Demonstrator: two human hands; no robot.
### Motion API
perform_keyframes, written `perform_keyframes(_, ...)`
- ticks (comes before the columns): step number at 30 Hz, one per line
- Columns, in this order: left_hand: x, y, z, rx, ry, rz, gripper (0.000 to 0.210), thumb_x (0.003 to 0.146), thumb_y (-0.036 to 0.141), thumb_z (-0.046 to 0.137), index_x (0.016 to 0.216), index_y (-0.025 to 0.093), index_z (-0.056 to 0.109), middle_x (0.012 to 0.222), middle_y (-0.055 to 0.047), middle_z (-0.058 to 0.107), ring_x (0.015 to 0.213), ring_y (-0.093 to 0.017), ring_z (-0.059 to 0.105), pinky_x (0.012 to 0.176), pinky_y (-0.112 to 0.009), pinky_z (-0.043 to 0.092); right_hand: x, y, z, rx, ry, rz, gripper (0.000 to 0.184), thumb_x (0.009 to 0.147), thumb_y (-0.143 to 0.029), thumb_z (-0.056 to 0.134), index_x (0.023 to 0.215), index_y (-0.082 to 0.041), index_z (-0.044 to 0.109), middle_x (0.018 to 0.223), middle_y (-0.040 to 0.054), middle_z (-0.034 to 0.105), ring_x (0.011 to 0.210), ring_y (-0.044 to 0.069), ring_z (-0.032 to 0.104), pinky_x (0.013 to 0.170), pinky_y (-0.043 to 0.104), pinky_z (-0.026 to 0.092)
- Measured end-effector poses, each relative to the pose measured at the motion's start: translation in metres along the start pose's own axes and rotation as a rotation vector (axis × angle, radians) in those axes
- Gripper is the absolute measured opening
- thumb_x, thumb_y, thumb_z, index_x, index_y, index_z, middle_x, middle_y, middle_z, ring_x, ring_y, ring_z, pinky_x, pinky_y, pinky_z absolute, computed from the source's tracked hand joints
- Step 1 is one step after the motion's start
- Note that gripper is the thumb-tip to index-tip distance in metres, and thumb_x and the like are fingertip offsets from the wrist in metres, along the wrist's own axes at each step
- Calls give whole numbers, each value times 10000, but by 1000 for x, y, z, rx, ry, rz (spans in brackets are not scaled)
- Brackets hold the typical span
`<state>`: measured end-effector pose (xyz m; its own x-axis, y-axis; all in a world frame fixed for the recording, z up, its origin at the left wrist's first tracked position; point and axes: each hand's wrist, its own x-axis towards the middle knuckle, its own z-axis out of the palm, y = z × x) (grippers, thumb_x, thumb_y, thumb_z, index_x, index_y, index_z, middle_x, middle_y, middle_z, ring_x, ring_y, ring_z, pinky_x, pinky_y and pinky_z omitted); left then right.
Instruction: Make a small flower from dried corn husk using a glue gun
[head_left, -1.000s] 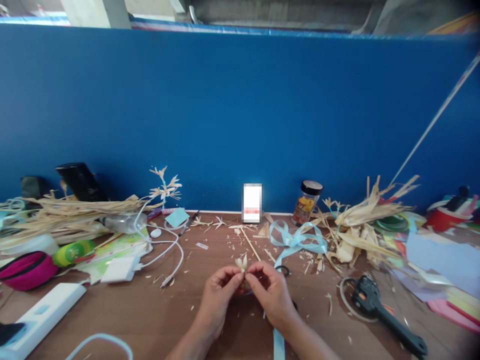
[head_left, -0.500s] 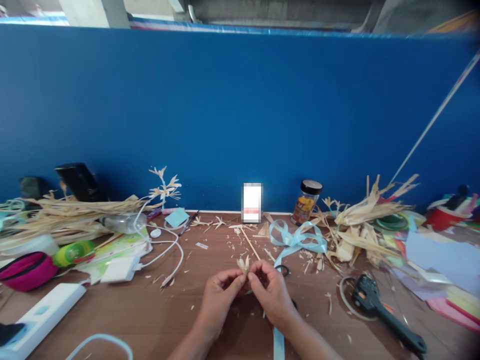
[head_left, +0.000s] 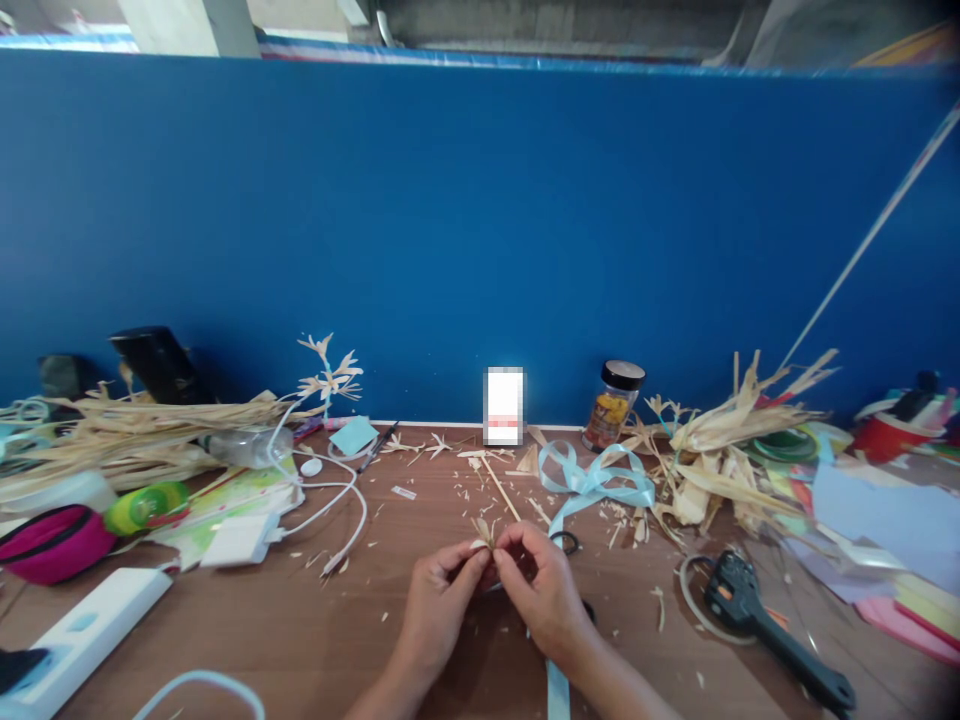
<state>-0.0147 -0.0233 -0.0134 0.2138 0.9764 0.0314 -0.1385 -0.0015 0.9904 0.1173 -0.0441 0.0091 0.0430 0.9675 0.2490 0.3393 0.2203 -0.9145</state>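
Between my two hands is a small corn husk flower point(head_left: 486, 534), its pale petals spreading above the fingertips. My left hand point(head_left: 444, 598) pinches it from the left with thumb and forefinger. My right hand point(head_left: 541, 584) pinches it from the other side, fingertips nearly touching those of the left. The flower's base is hidden behind the fingers. Just beyond the hands a thin wooden stick point(head_left: 499, 486) lies on the table. A light blue ribbon point(head_left: 596, 485) is looped behind my right hand and runs beneath that forearm.
A glue gun point(head_left: 772, 625) lies at the right, near coloured paper and dry corn husks point(head_left: 712, 470). At the back stands a jar point(head_left: 613, 407). On the left are a power strip point(head_left: 101, 635), a white charger point(head_left: 240, 538) with cables, and a finished husk flower stem point(head_left: 328, 380). Husk scraps litter the brown table.
The flower's petals have tipped and fanned out lower between my fingertips. Both hands stay in almost the same place, still pinching it.
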Motion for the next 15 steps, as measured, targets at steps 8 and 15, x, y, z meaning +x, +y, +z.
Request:
perform_keyframes(8, -1, 6, 1, 73, 16, 2, 215, 731, 303, 591, 837, 146, 694, 727, -33, 694, 699, -178, 614, 655, -256, 488, 1, 0, 0, -39, -1, -24, 55, 779, -202, 487, 752, -185, 531, 707, 2, 547, 610, 131, 523, 551, 218, 409)
perform_keyframes(15, -2, 10, 2, 178, 15, 62, 241, 753, 312, 556, 869, 157, 701, 721, -36, 701, 689, -187, 615, 629, -251, 491, 1, 7, 3, 92, -37, 46, 47, 800, -211, 460, 762, -189, 478, 666, -13, 543, 588, 130, 546, 555, 223, 429)
